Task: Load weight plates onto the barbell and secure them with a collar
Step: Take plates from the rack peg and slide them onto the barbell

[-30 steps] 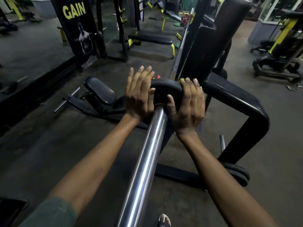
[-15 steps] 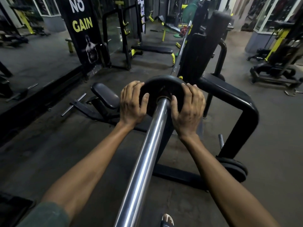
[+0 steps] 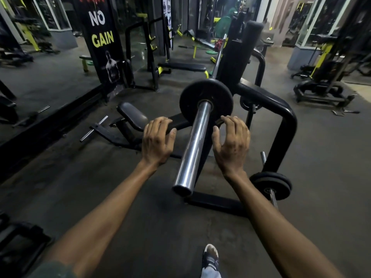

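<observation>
- On the chrome sleeve of the barbell [image 3: 193, 145], one black weight plate [image 3: 206, 101] sits threaded far up the sleeve, away from its free end.
- Both hands hang off the plate, one on each side of the sleeve and apart from each other.
- Left hand [image 3: 158, 142]: fingers loosely curled, holding nothing, hovering just beside the sleeve below the plate.
- Right hand [image 3: 232, 143]: fingers loosely bent, also gripping nothing, near the plate's lower edge; whether the fingertips touch it I cannot tell.
- Done, as far as I can judge: the first plate is loaded and looks seated.
- Left to do: no collar shows on the sleeve, so the locking step is not yet done; a long bare stretch of sleeve remains for further plates.
- Spare plates [image 3: 271, 185] rest on a peg of the black frame [image 3: 287, 125] low at the right, within reach, a likely source for the next load.
- No collar is plainly visible anywhere nearby in this dim view.
</observation>
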